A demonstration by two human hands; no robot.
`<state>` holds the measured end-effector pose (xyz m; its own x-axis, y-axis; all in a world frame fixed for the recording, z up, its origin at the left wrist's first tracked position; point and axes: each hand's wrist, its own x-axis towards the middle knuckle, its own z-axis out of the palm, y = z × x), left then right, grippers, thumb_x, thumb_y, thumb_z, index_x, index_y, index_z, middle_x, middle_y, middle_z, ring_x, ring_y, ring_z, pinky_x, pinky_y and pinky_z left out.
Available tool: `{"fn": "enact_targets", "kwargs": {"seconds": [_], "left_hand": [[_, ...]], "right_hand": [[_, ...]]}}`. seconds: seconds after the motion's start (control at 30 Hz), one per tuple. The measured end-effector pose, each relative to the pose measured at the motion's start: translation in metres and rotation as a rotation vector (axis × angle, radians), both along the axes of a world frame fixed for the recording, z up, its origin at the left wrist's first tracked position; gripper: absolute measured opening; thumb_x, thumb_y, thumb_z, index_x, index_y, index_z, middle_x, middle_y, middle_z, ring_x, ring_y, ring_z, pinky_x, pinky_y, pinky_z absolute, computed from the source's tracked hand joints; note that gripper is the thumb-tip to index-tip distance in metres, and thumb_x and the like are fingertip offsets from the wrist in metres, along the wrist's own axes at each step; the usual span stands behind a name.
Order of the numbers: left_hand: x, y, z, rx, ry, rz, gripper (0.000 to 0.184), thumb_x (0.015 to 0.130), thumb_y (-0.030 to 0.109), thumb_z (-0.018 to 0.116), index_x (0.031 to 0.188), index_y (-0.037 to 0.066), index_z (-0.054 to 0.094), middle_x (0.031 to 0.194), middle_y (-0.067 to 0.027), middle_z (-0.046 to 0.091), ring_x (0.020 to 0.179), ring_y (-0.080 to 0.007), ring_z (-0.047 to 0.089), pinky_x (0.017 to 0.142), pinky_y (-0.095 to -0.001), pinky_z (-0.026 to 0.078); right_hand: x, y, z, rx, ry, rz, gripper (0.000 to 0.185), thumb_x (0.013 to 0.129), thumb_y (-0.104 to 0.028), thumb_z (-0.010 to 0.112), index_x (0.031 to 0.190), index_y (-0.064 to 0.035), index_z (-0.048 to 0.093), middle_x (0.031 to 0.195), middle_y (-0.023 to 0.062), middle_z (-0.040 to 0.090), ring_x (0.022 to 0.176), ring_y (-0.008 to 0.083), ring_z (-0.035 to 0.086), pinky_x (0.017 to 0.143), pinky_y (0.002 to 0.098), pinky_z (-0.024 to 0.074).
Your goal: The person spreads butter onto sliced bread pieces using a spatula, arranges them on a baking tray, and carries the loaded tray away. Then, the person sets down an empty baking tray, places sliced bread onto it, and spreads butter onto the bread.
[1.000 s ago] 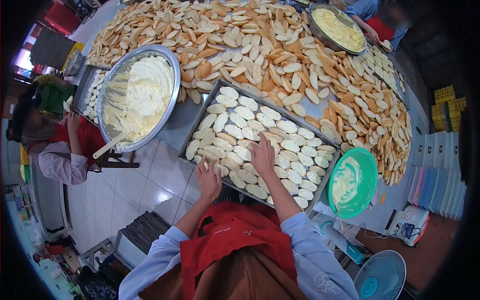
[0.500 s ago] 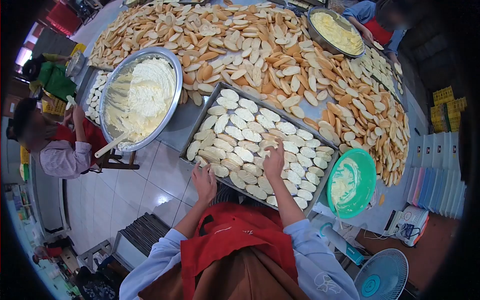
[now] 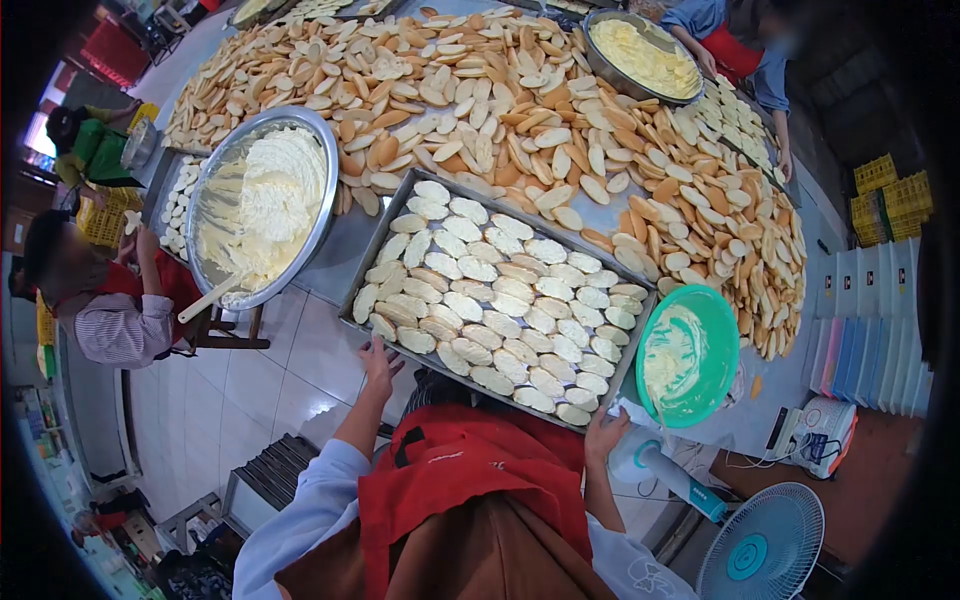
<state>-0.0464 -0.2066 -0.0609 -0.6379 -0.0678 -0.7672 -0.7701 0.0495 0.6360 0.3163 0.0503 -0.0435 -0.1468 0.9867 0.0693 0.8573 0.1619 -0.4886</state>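
A rectangular metal baking tray (image 3: 354,300) lies tilted across the near table edge, filled with rows of oval bread slices (image 3: 505,305) spread with pale cream. At its near left edge, my left hand (image 3: 379,368) holds the rim, the fingers partly hidden under it. My right hand (image 3: 604,436) is at the near right corner, gripping the tray there, some fingers out of sight. Close to that corner stands a green bowl (image 3: 728,350) with cream smeared inside. Left of the tray is a large metal bowl (image 3: 325,150) of cream with a spatula (image 3: 207,299) in it.
A big heap of oval bread slices (image 3: 480,90) covers the table beyond the tray. Co-workers (image 3: 130,325) sit at the left, and another person (image 3: 740,50) works at the far right. A fan (image 3: 760,550) and a stack of dark trays (image 3: 275,470) stand below.
Both hands have moved to the tray's near edge: the right came down from over the bread slices to the right corner, the left dropped to the rim. The whole view shifted slightly.
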Motion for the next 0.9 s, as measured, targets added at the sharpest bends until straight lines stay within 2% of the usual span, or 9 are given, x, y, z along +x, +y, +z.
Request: {"fn": "enact_targets", "kwargs": {"seconds": [0.03,0.07,0.13,0.23,0.27,0.53,0.63,0.7,0.9], "left_hand": [[-0.003,-0.001,-0.001,-0.001,-0.002,-0.005,0.076,0.086,0.056,0.053,0.134,0.011,0.016,0.134,-0.0181,0.034,0.112,-0.0348,0.047,0.077,-0.0483,0.05],[-0.007,-0.003,-0.003,0.054,-0.064,-0.074,0.08,0.084,0.061,0.051,0.135,0.011,0.014,0.135,-0.0182,0.033,0.114,-0.0362,0.046,0.08,-0.0508,0.049],[-0.016,-0.009,-0.015,0.108,-0.125,-0.221,0.091,0.079,0.074,0.042,0.14,0.013,0.014,0.138,-0.0173,0.032,0.117,-0.0372,0.044,0.085,-0.0529,0.048],[-0.032,-0.01,-0.026,0.128,-0.174,-0.247,0.091,0.079,0.08,0.028,0.143,0.016,0.022,0.139,-0.0122,0.036,0.121,-0.0326,0.042,0.095,-0.0526,0.041],[-0.034,-0.004,-0.023,0.076,-0.184,-0.223,0.087,0.082,0.078,0.018,0.143,0.016,0.024,0.138,-0.0116,0.038,0.121,-0.03,0.043,0.095,-0.0507,0.041],[-0.031,-0.026,-0.053,-0.037,-0.019,-0.272,0.076,0.09,0.068,0.017,0.143,0.014,0.025,0.141,-0.0102,0.037,0.125,-0.0291,0.042,0.098,-0.0481,0.04],[-0.008,-0.034,-0.036,0.094,0.012,-0.151,0.074,0.091,0.065,0.018,0.143,0.013,0.024,0.143,-0.0091,0.035,0.128,-0.0284,0.039,0.102,-0.0469,0.036],[0.012,-0.043,-0.028,0.07,0.141,-0.001,0.074,0.092,0.063,0.023,0.139,0.006,0.033,0.136,-0.0111,0.042,0.12,-0.0265,0.047,0.096,-0.0429,0.042],[0.069,-0.086,0.008,0.024,0.175,0.263,0.069,0.094,0.059,0.026,0.139,0.007,0.032,0.137,-0.0091,0.041,0.125,-0.0251,0.042,0.103,-0.0402,0.034]], "right_hand": [[0.007,0.002,-0.006,-0.147,-0.054,-0.029,0.036,0.087,-0.032,0.057,0.103,0.0002,0.057,0.108,0.0225,0.057,0.1,0.04,0.055,0.087,0.0451,0.0428],[0.012,0.006,-0.013,-0.148,-0.054,-0.037,0.036,0.087,-0.032,0.057,0.103,0.0002,0.057,0.108,0.0225,0.057,0.1,0.04,0.055,0.087,0.0451,0.0428],[0.0,0.021,-0.003,-0.407,-0.168,0.038,0.064,0.089,-0.055,0.041,0.1,0.0061,0.057,0.093,0.0272,0.062,0.091,0.0432,0.058,0.08,0.0491,0.0447],[-0.002,0.044,-0.008,-0.491,-0.231,0.028,0.079,0.089,-0.063,0.031,0.092,0.0098,0.06,0.085,0.0304,0.062,0.085,0.0451,0.06,0.076,0.0518,0.0457],[-0.003,0.05,-0.011,-0.494,-0.239,0.022,0.079,0.089,-0.063,0.031,0.092,0.0098,0.06,0.085,0.0304,0.062,0.085,0.0451,0.06,0.076,0.0518,0.0457],[0.002,0.061,-0.017,-0.587,-0.461,0.105,0.085,0.091,-0.063,0.023,0.079,0.0098,0.065,0.085,0.0335,0.061,0.086,0.0465,0.06,0.08,0.0508,0.0457],[0.011,0.06,-0.018,-0.605,-0.405,0.119,0.088,0.089,-0.067,0.024,0.075,0.01,0.064,0.082,0.0333,0.061,0.088,0.0467,0.059,0.079,0.0517,0.0437],[0.015,0.055,-0.016,-0.576,-0.346,0.099,0.087,0.089,-0.067,0.025,0.073,0.0101,0.064,0.079,0.0339,0.06,0.086,0.0471,0.059,0.078,0.0517,0.0431],[0.01,0.047,-0.004,-0.507,-0.148,0.123,0.08,0.093,-0.06,0.028,0.07,0.01,0.061,0.076,0.0334,0.059,0.077,0.047,0.058,0.073,0.0514,0.0413]]}}
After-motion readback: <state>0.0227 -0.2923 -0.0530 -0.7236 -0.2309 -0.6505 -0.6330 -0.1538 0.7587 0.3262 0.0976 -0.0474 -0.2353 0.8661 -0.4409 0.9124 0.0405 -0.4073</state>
